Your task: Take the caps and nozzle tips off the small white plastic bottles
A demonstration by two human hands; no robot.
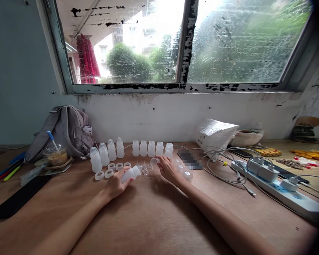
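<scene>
My left hand [116, 185] is wrapped round a milky white baby bottle [128, 174], tilted with its teat end to the right. My right hand [167, 169] has its fingertips at a small clear bottle cap [154, 161] and seems to pinch it. Between the hands lie several clear teats [145, 167]. Several white screw rings [109, 173] lie beside my left hand. Behind them stand several capped bottles [104, 154] on the left and a row of open-topped bottles [151, 148] to the right. More clear caps [186, 173] sit beside my right wrist, partly hidden by it.
On the left are a grey backpack [66, 131], an iced drink cup [55, 156], pens [12, 173] and a black mat [20, 196]. At right lie a blurred-out dark phone-like slab [190, 160], a silver pouch [215, 136], tangled cables [223, 173] and a power strip [279, 187].
</scene>
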